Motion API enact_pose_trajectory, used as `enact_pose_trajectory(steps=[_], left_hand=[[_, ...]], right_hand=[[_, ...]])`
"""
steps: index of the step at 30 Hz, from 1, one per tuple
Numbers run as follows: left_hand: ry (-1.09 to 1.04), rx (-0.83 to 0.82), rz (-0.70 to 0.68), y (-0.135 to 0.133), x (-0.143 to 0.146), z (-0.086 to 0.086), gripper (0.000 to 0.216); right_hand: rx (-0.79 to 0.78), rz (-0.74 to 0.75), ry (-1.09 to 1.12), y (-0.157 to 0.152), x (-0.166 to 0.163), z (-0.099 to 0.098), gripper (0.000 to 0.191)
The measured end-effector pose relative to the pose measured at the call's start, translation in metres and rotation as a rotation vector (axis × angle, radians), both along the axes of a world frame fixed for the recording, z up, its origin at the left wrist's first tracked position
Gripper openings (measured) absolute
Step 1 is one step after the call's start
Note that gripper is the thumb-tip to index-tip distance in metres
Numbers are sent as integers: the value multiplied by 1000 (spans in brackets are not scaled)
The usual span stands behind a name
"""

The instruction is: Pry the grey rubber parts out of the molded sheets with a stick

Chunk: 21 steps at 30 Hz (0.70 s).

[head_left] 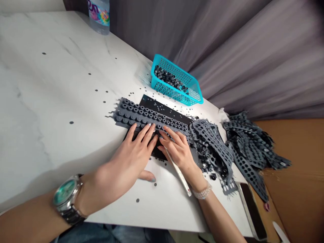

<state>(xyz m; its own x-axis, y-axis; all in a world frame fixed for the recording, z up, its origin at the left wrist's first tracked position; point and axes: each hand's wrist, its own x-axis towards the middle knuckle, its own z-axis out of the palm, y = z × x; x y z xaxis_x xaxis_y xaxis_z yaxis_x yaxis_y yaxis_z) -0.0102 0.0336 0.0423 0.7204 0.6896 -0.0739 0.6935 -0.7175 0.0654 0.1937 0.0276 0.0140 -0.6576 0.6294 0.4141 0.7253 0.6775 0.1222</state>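
A grey molded rubber sheet (141, 113) with rows of round ring-shaped parts lies across a black mat (164, 111) on the table. My left hand (134, 148) rests on the sheet's near edge, fingers stretched out and spread, thumb on the table. Beside it, my right hand (178, 150) grips a slim white pen-like tool (179, 173), its tip at the near row of rings. The tip itself is hidden by my fingers.
Behind the mat stands a turquoise basket (177, 96) holding small dark rings. Punched grey sheets (212, 135) and loose rings lie at right, with more sheet scrap (250, 145) beyond. A phone (251, 209) lies near the right edge, a water bottle (100, 18) at back left. Small dark discs dot the table.
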Motion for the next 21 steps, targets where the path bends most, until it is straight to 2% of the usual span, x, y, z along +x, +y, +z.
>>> enact_pose_trajectory(steps=[14, 18, 21], left_hand=[[-4, -48, 3, 5, 3, -8, 97], [-41, -36, 5, 6, 3, -10, 100], [-23, -52, 2, 6, 3, -10, 97]], right_hand=[[-33, -21, -119, 5, -4, 0, 16], [-27, -52, -85, 7, -6, 2, 16], [-24, -20, -36, 3, -3, 3, 13]])
